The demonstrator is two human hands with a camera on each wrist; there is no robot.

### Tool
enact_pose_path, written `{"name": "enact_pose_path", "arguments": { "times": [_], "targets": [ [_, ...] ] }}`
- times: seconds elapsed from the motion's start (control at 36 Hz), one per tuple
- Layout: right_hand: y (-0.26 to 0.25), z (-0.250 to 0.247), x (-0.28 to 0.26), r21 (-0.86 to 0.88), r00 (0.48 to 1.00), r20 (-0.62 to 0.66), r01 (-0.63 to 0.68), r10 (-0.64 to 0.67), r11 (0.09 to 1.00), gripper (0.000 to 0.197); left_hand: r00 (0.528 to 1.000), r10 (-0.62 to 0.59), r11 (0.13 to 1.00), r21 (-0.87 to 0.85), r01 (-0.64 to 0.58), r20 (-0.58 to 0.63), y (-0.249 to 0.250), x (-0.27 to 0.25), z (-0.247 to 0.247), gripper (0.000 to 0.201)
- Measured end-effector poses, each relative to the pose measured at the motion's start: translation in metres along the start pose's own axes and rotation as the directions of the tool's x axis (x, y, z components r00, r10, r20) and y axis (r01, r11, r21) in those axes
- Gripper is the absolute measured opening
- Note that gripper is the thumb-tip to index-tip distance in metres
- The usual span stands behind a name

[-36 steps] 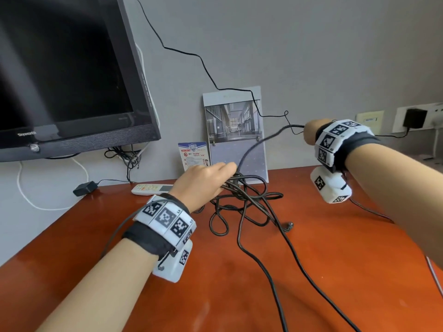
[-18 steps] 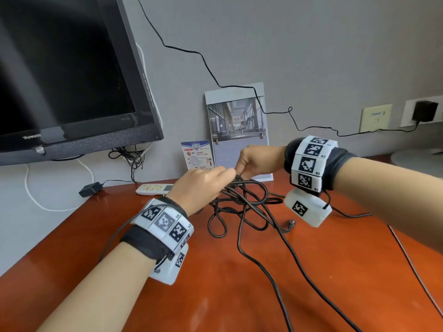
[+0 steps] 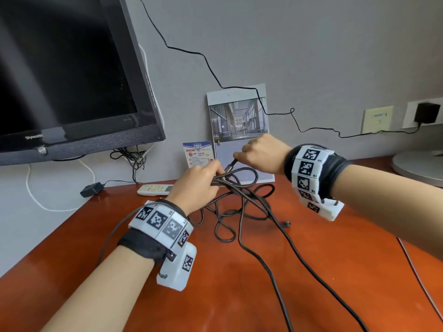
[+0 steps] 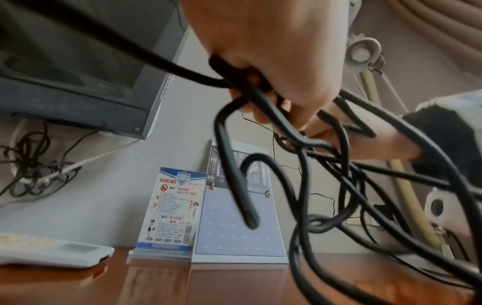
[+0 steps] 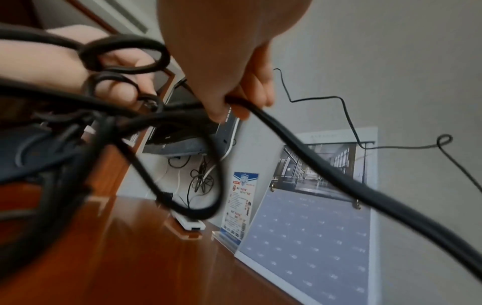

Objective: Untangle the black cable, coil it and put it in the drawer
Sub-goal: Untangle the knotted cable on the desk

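Near the desk's (image 3: 311, 271) back edge | left hand (image 3: 196, 185) grips bunched loops of black cable (image 3: 242, 200) | right hand (image 3: 261, 152) pinches one strand just beside, up-right | tangle hangs toward front edge | drawer unseen

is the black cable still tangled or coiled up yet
Tangled. The black cable sprawls in crossing loops on the desk; the left hand grips a bunch of strands and the right hand pinches one strand.

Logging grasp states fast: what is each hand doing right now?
Left hand: closed, gripping a bunch of black cable strands.
Right hand: closed, pinching one strand.
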State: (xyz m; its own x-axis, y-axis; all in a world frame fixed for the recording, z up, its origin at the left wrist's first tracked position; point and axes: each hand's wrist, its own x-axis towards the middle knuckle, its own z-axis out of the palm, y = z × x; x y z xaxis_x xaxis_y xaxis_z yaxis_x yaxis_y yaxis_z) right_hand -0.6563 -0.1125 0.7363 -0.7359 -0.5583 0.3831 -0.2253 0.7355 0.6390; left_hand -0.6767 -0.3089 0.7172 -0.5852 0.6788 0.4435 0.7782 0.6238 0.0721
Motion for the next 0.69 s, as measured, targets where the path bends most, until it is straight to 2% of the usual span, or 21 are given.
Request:
{"name": "enact_pose_path", "arguments": {
  "times": [0.03,0.06,0.08,0.14,0.22,0.31,0.36,0.42,0.47,0.56,0.61,0.67,0.69],
  "targets": [
    [0.0,-0.003,0.003,0.055,0.991,0.108,-0.085,0.079,0.995,0.009,1.0,0.013,1.0,0.023,-0.013,-0.012,-0.001,0.0,-0.001,0.025],
    [0.002,-0.005,0.005,0.105,0.953,0.233,-0.225,0.196,0.969,0.007,0.999,0.039,0.997,0.066,-0.038,-0.014,0.0,0.0,-0.001,0.025],
    [0.007,-0.005,0.006,0.151,0.877,0.34,-0.407,0.339,0.901,0.015,0.997,0.081,0.99,0.116,-0.079,-0.012,0.0,-0.002,-0.001,0.025],
    [0.019,-0.001,0.003,0.261,0.744,0.475,-0.629,0.469,0.732,0.023,0.984,0.177,0.966,0.185,-0.178,0.021,0.0,-0.006,0.003,0.028],
    [0.044,0.006,-0.005,0.318,0.628,0.458,-0.777,0.63,0.543,0.024,0.982,0.171,0.962,0.203,-0.183,0.078,0.001,-0.01,0.008,0.037],
    [0.073,0.001,-0.022,0.278,0.445,0.405,-0.892,0.799,0.357,0.025,0.996,0.058,0.978,0.195,-0.071,0.072,-0.003,-0.01,0.011,0.035],
    [0.094,-0.003,-0.037,0.179,0.34,0.36,-0.939,0.869,0.294,0.025,0.999,-0.021,0.987,0.161,0.013,0.051,-0.008,-0.009,0.01,0.033],
    [0.109,-0.008,-0.053,0.074,0.281,0.382,-0.959,0.881,0.273,0.026,0.997,-0.078,0.989,0.127,0.074,0.027,-0.011,-0.008,0.009,0.032],
    [0.112,-0.016,-0.064,0.052,0.29,0.455,-0.952,0.842,0.3,0.027,0.992,-0.128,0.989,0.079,0.127,0.001,-0.015,-0.006,0.009,0.031],
    [0.097,-0.014,-0.071,0.131,0.354,0.644,-0.925,0.678,0.358,0.032,0.983,-0.184,0.983,0.015,0.185,-0.026,-0.022,0.0,0.011,0.027],
    [0.072,-0.022,-0.077,0.216,0.374,0.793,-0.911,0.482,0.352,0.029,0.976,-0.214,0.977,-0.02,0.213,-0.04,-0.023,0.003,0.013,0.024],
    [0.055,-0.032,-0.091,0.367,0.443,0.881,-0.862,0.168,0.35,0.028,0.97,-0.238,0.971,-0.042,0.236,-0.058,-0.025,0.007,0.015,0.021],
    [0.018,-0.01,-0.089,0.384,0.43,0.902,-0.844,0.045,0.374,0.028,0.966,-0.249,0.968,-0.044,0.247,-0.066,-0.025,0.009,0.016,0.021]
  ]
}}
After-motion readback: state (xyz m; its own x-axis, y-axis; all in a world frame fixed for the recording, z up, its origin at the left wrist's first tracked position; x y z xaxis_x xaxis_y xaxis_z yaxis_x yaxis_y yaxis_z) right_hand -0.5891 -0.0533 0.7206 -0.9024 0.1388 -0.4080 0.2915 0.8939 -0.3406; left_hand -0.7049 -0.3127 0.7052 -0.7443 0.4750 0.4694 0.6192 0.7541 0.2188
